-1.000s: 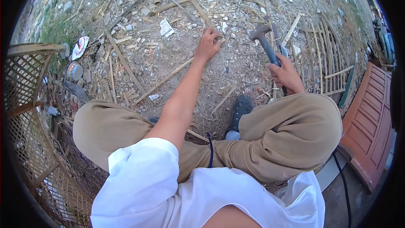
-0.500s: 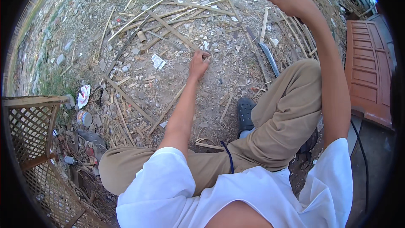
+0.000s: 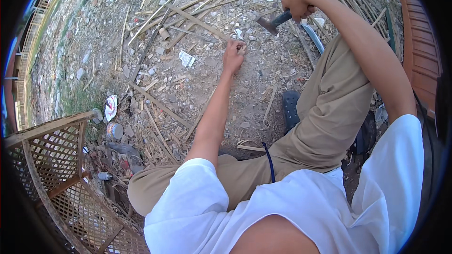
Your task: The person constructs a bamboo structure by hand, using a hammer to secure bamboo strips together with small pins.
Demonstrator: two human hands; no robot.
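Observation:
I sit on bare, littered ground with my legs spread. My right hand (image 3: 297, 3) grips the dark handle of a hammer (image 3: 272, 21), whose metal head points down toward my left hand. My left hand (image 3: 234, 55) rests on the dirt at full reach, fingers pinched on something small that I cannot make out. A long bamboo strip (image 3: 197, 20) lies just beyond it. A curved blade (image 3: 312, 37) lies on the ground under my right forearm.
A woven bamboo lattice frame (image 3: 52, 160) stands at my lower left. Split bamboo strips (image 3: 160, 106) and stones litter the dirt, with scraps of paper (image 3: 187, 58), a small tin (image 3: 114, 130) and a reddish wooden panel (image 3: 419, 51) at the right.
My right hand lifted the hammer off the ground, raised it high, and now has it lowered close above my left hand. My left hand has stayed on the same spot.

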